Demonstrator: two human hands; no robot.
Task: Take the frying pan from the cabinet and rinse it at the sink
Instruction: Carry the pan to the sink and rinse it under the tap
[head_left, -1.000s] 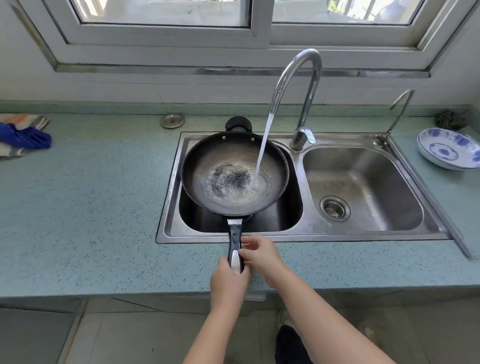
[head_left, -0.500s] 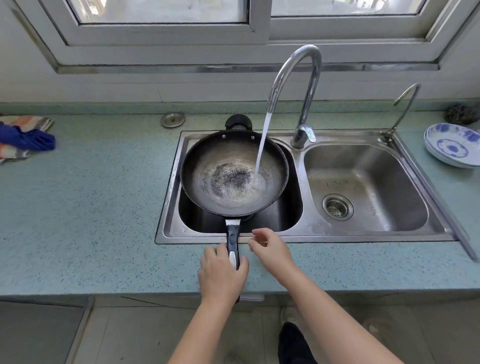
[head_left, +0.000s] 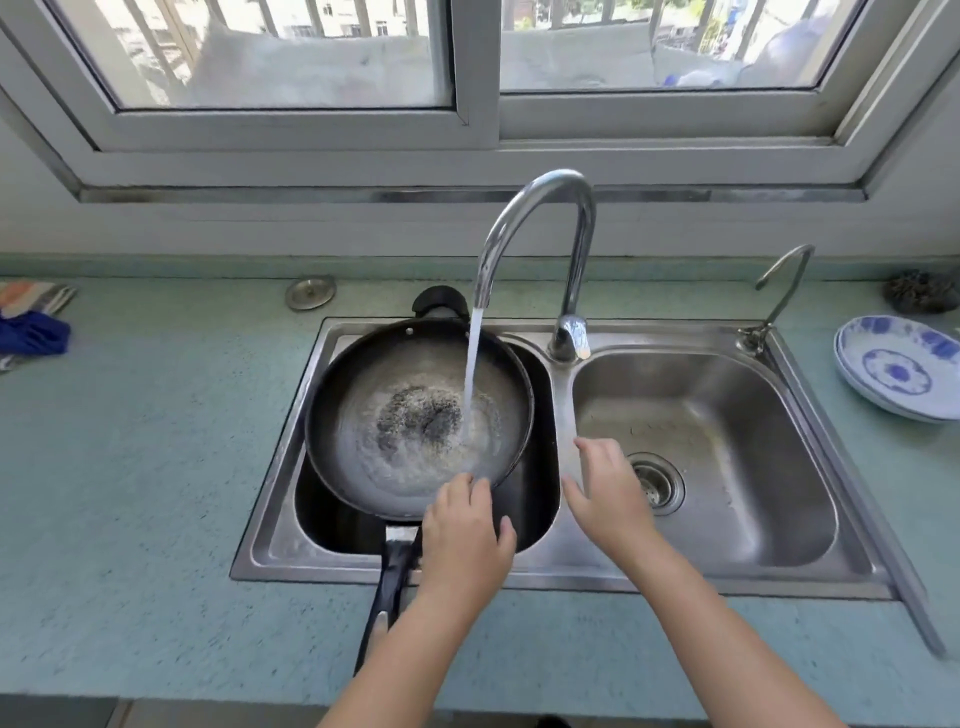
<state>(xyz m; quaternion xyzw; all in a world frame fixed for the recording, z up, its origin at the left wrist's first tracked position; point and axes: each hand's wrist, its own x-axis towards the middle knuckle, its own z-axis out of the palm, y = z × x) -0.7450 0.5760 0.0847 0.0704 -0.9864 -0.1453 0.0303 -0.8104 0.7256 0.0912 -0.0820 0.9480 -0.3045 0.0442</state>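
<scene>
A dark frying pan (head_left: 358, 410) rests across the left basin of the steel sink (head_left: 727, 579). Its black handle (head_left: 390, 579) sticks out over the counter's front edge. Water (head_left: 472, 364) runs from the tall faucet (head_left: 540, 189) into the pan, right of a dark burnt patch, and pools there. My left hand (head_left: 465, 540) lies flat beside the handle with its fingertips at the pan's near rim, gripping nothing. My right hand (head_left: 605, 493) hovers open over the divider between the two basins, fingers spread.
The right basin holds only its drain (head_left: 655, 480). A small second tap (head_left: 779, 291) stands at the sink's back right. Blue-and-white plates (head_left: 898, 374) and a scrubber (head_left: 919, 291) sit far right. Cloths (head_left: 31, 322) lie far left, with a metal sink plug (head_left: 310, 292) behind the sink.
My left hand has let go of the handle and moved forward to the pan's near rim. My right hand has moved forward and right over the divider. The pan stays put.
</scene>
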